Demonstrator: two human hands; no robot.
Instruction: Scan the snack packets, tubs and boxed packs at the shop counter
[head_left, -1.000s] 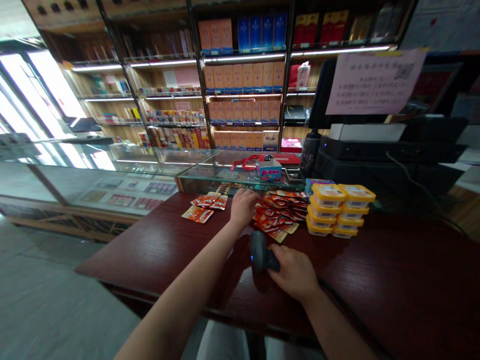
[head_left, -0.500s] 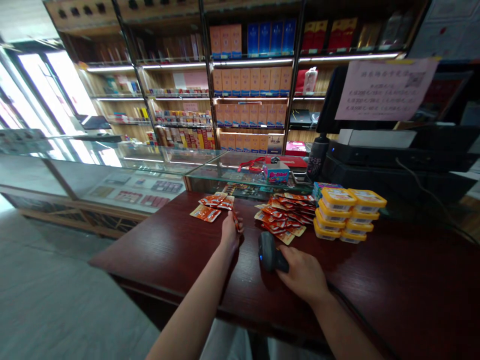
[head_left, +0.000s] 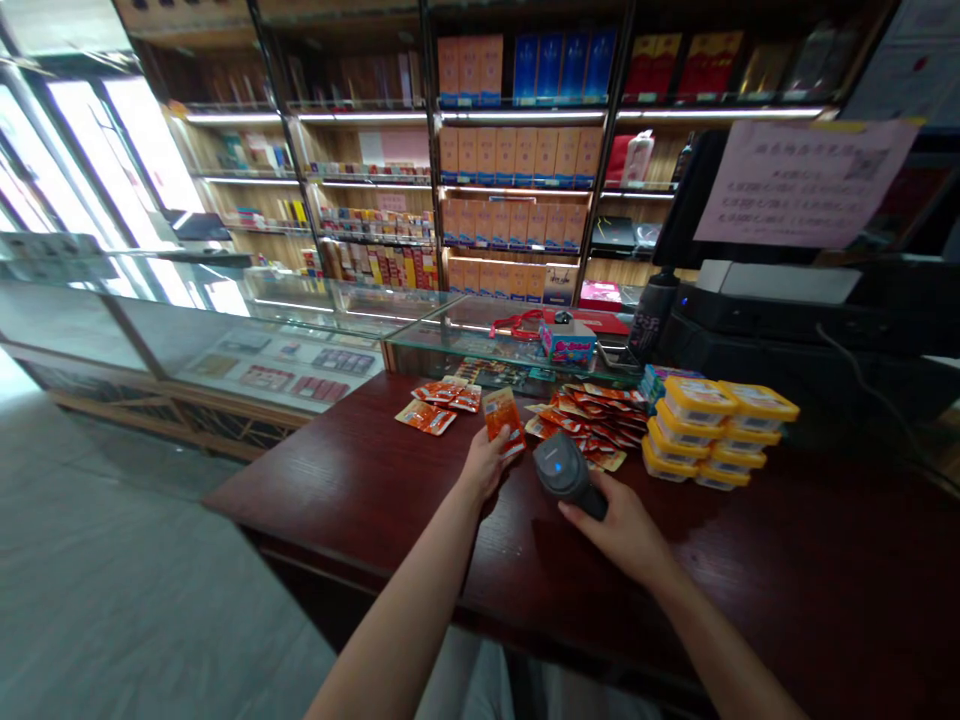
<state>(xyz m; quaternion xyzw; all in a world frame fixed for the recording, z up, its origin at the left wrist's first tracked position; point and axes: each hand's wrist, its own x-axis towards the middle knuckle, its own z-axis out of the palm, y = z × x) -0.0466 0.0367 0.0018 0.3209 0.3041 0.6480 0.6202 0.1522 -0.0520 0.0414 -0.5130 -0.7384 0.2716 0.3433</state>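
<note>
My left hand (head_left: 486, 462) is closed on an orange snack packet (head_left: 504, 418), tilted up above the dark red counter (head_left: 360, 500). In my right hand (head_left: 619, 525) is a black barcode scanner (head_left: 564, 470) with a small blue light, its head close to the right of that packet. Behind the scanner lies a large heap of similar orange packets (head_left: 592, 415). A smaller group of orange packets (head_left: 435, 405) rests to the left of my left hand, near the counter's back edge.
Yellow-lidded plastic tubs (head_left: 697, 400) stand stacked right of the heap. Behind are a small blue and pink box (head_left: 568, 343), a glass display case (head_left: 427, 335) and a monitor with a pink paper sign (head_left: 802, 185). The scanner's cable is mostly hidden.
My left hand has turned the packet up so its broad side shows. My right hand has lifted and turned the scanner toward it. The whole view has shifted slightly.
</note>
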